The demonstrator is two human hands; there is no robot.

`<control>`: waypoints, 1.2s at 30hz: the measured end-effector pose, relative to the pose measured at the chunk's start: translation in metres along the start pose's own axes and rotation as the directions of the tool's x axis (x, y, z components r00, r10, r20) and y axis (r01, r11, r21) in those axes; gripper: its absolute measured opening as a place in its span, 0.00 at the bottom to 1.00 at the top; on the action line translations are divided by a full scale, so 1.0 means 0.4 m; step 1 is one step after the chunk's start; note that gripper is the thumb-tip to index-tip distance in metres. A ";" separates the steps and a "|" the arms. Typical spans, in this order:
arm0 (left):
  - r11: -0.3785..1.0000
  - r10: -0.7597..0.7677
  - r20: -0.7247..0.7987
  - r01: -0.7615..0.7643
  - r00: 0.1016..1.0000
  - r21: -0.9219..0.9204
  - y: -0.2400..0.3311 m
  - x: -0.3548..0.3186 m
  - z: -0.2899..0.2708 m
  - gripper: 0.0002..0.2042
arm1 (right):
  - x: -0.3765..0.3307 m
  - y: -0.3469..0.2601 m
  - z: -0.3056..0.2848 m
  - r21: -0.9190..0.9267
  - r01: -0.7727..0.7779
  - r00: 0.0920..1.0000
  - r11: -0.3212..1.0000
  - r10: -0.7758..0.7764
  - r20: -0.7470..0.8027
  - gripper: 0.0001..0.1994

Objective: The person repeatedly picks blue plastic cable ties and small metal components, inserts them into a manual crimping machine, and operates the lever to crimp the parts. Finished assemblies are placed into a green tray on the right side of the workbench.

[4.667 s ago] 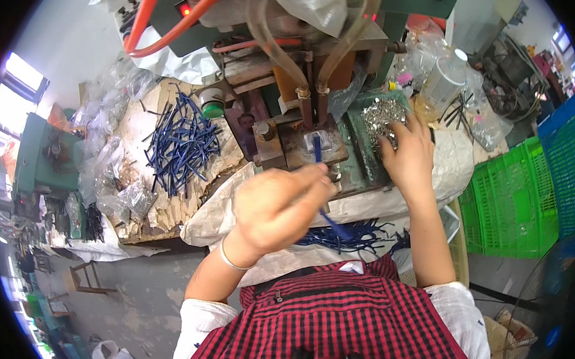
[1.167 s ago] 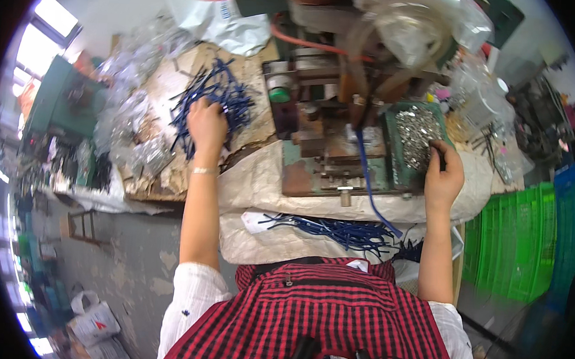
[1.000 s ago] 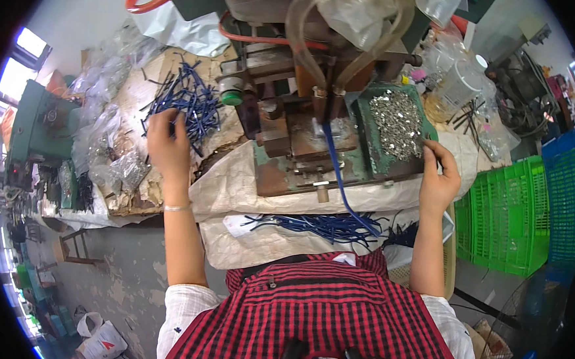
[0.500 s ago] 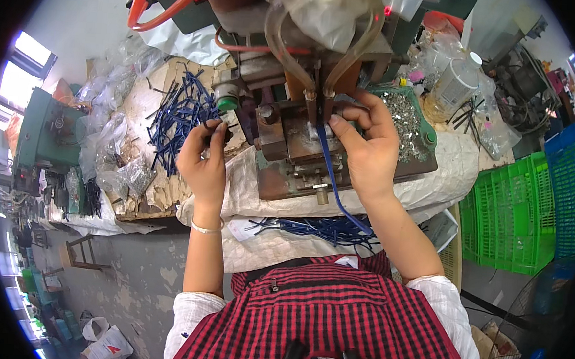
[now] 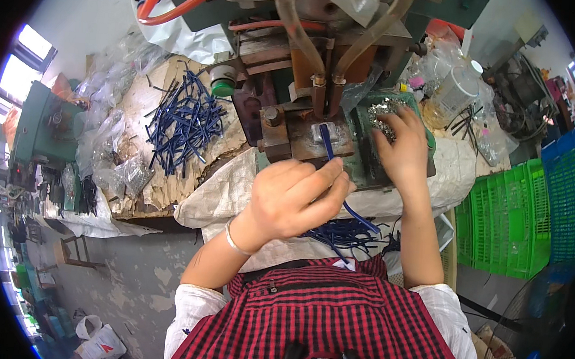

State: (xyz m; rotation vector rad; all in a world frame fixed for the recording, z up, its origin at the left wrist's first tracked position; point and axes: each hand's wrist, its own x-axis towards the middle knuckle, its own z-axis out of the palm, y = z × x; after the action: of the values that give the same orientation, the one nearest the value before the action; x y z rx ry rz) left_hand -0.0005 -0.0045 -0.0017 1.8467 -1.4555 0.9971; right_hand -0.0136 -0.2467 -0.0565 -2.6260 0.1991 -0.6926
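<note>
I should hold the blue strip [image 5: 329, 144] straight with the pinching left hand [image 5: 292, 203]; whether the half-open right hand [image 5: 404, 154] grips anything, I cannot tell.

This is a factory workshop: a bench press [image 5: 259, 54] with an orange hose [image 5: 151, 0], heaped navy cords [image 5: 184, 124], loose metal fittings [image 5: 381, 111], another green machine [image 5: 46, 122], a green plastic crate [image 5: 505, 222] and scuffed grey flooring [image 5: 130, 268] show it.

1. Press [image 5: 323, 27], on the table [image 5: 235, 129].
2. Strip pile [image 5: 182, 122], on table, left of press.
3. Metal bits [image 5: 384, 110], in the tray [image 5: 363, 151], right of press.
4. Jar [image 5: 456, 91], right of the tray.
5. Strip bundle [image 5: 345, 232], before the press.
6. Crates [image 5: 505, 219], right of the table.
</note>
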 end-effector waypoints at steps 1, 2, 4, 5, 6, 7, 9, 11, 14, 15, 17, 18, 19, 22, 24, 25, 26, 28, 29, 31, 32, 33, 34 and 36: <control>1.000 0.015 -0.016 -0.015 1.000 -0.013 -0.009 0.000 0.010 0.13 | -0.013 0.054 0.022 -0.031 -0.002 0.999 1.000 0.000 -0.051 0.14; 0.999 0.025 -0.028 -0.026 0.999 -0.024 -0.014 -0.004 0.015 0.13 | -0.031 0.101 0.043 -0.059 -0.005 0.995 0.998 0.000 -0.096 0.13; 0.999 0.029 -0.039 -0.030 0.999 -0.031 -0.017 -0.010 0.018 0.13 | -0.047 0.128 0.055 -0.056 -0.009 0.990 0.998 0.001 -0.142 0.12; 0.999 0.025 -0.045 -0.026 0.999 -0.025 -0.016 -0.011 0.018 0.12 | -0.048 0.127 0.054 -0.029 -0.004 0.989 1.000 0.000 -0.146 0.11; 1.000 0.021 -0.050 -0.021 0.999 -0.017 -0.013 -0.012 0.017 0.12 | -0.047 0.122 0.053 -0.001 0.002 0.989 1.000 -0.002 -0.150 0.10; 0.999 0.020 -0.045 -0.021 0.999 -0.032 -0.013 -0.014 0.013 0.12 | -0.046 0.100 0.051 -0.059 0.029 0.982 0.998 -0.040 -0.187 0.07; 0.999 0.021 -0.052 -0.022 0.998 -0.027 -0.009 -0.006 0.010 0.12 | -0.040 0.105 0.051 -0.017 0.021 0.976 1.000 -0.024 -0.215 0.07; 1.000 -0.018 -0.015 0.018 1.000 -0.006 0.003 -0.016 0.007 0.12 | -0.030 0.096 0.048 -0.013 0.015 0.961 1.000 -0.018 -0.277 0.06; 0.984 -0.178 -0.022 0.178 0.984 -0.018 0.059 -0.046 -0.040 0.12 | -0.028 0.071 0.037 0.249 -0.192 0.949 0.949 0.244 -0.197 0.07; 0.979 -0.202 0.038 0.201 0.979 0.034 0.080 -0.067 -0.088 0.11 | -0.032 0.072 0.040 0.279 -0.151 0.945 0.948 0.221 -0.240 0.08; 0.902 -0.293 0.093 0.242 0.952 0.358 0.087 -0.104 -0.180 0.10 | -0.053 0.102 0.042 0.471 -0.194 0.931 0.861 0.313 -0.188 0.07; 0.845 -0.316 -0.034 0.298 0.948 0.444 0.058 -0.117 -0.200 0.10 | -0.067 0.116 0.037 0.551 -0.214 0.923 0.807 0.352 -0.157 0.07; 0.777 -0.336 -0.157 0.368 0.929 0.511 0.030 -0.126 -0.221 0.10 | -0.076 0.115 0.029 0.556 -0.248 0.921 0.794 0.371 -0.119 0.07; 0.731 -0.467 -0.316 0.561 0.826 0.388 -0.141 -0.106 -0.251 0.10 | -0.048 0.060 0.014 0.548 -0.248 0.943 0.799 0.329 -0.052 0.06; 0.633 -0.631 -0.043 0.545 0.775 0.550 -0.259 -0.155 -0.248 0.15 | -0.031 0.031 0.013 0.535 -0.202 0.963 0.820 0.267 -0.046 0.06; 0.577 -0.695 0.092 0.476 0.714 0.664 -0.315 -0.212 -0.240 0.17 | -0.026 0.020 0.016 0.533 -0.194 0.961 0.824 0.269 -0.065 0.06; 0.529 -0.753 0.211 0.383 0.623 0.757 -0.362 -0.273 -0.222 0.19 | -0.023 0.016 0.022 0.527 -0.189 0.958 0.828 0.274 -0.086 0.06; 0.475 -0.863 0.306 0.438 0.403 0.763 -0.400 -0.356 -0.196 0.20 | -0.032 0.023 0.030 0.518 -0.183 0.949 0.835 0.287 -0.127 0.07; 0.491 -0.856 0.287 0.502 0.430 0.712 -0.406 -0.379 -0.176 0.19 | -0.048 0.038 0.022 0.508 -0.187 0.940 0.841 0.303 -0.155 0.07; 0.530 -0.831 0.218 0.609 0.512 0.591 -0.401 -0.406 -0.161 0.17 | -0.087 0.075 0.006 0.398 -0.179 0.935 0.900 0.282 -0.217 0.06; 0.557 -0.811 0.170 0.649 0.560 0.519 -0.391 -0.407 -0.164 0.16 | -0.108 0.097 0.000 0.429 -0.185 0.922 0.884 0.308 -0.237 0.06; 0.581 -0.792 0.113 0.682 0.601 0.444 -0.380 -0.402 -0.171 0.15 | -0.127 0.118 -0.004 0.460 -0.188 0.909 0.868 0.331 -0.254 0.06; 0.669 -0.681 0.029 0.606 0.732 0.431 -0.357 -0.366 -0.172 0.10 | -0.144 0.131 -0.009 0.487 -0.189 0.896 0.853 0.353 -0.270 0.06; 0.434 -0.898 -0.124 0.895 0.421 -0.103 -0.318 -0.328 -0.167 0.09 | -0.143 0.082 -0.036 0.593 -0.216 0.899 0.775 0.395 -0.189 0.07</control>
State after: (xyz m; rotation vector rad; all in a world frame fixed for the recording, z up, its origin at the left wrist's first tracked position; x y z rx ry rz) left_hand 0.0934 0.1502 -0.0734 2.0381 -0.1755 0.5116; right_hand -0.0714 -0.2680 -0.0841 -1.8545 0.4370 -0.8779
